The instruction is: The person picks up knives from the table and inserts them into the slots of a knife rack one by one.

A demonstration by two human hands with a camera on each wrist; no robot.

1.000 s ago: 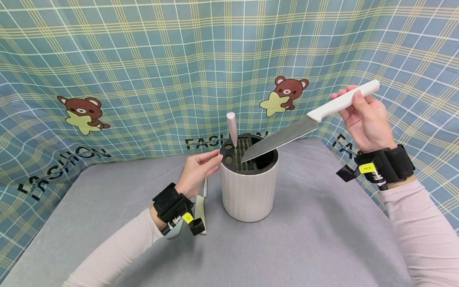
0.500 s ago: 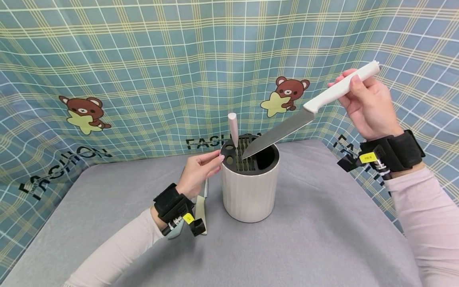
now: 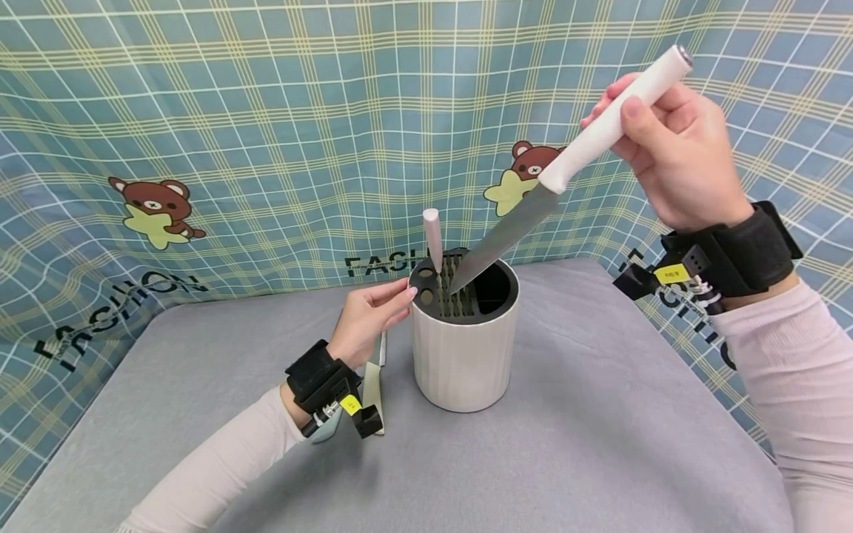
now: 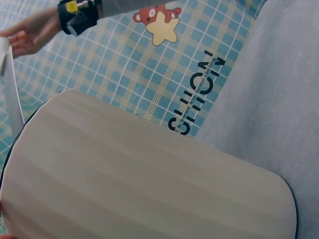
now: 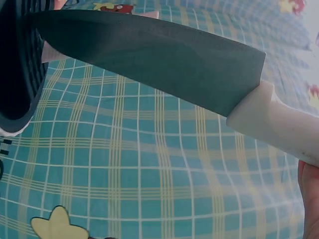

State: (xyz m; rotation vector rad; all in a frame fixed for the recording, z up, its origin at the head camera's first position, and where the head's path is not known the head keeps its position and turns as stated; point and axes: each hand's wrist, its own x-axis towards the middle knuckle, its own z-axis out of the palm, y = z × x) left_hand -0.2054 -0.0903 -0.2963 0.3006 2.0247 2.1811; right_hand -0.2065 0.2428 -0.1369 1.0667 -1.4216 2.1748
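My right hand (image 3: pixel 686 148) grips the white handle of a large kitchen knife (image 3: pixel 586 144), thumb along its near side. The blade slants down to the left, its tip at the slotted black top of a white ribbed knife holder (image 3: pixel 464 363); whether the tip has entered a slot I cannot tell. In the right wrist view the broad blade (image 5: pixel 149 55) spans toward the dark holder opening. With extended fingers and thumb, my left hand (image 3: pixel 363 322) touches the holder's left rim. A second knife with a pale pink handle (image 3: pixel 433 237) stands upright in the slotted top.
Partly hidden under my left wrist, a cream-handled item (image 3: pixel 373 396) and a pale blue-green piece (image 3: pixel 328 429) lie on the grey cloth-covered table (image 3: pixel 566 459). A checked curtain (image 3: pixel 300 148) hangs behind and at both sides.
My right hand has risen, tilting the knife more steeply. Its tip stays over the holder's slots. My left hand keeps its place at the rim.
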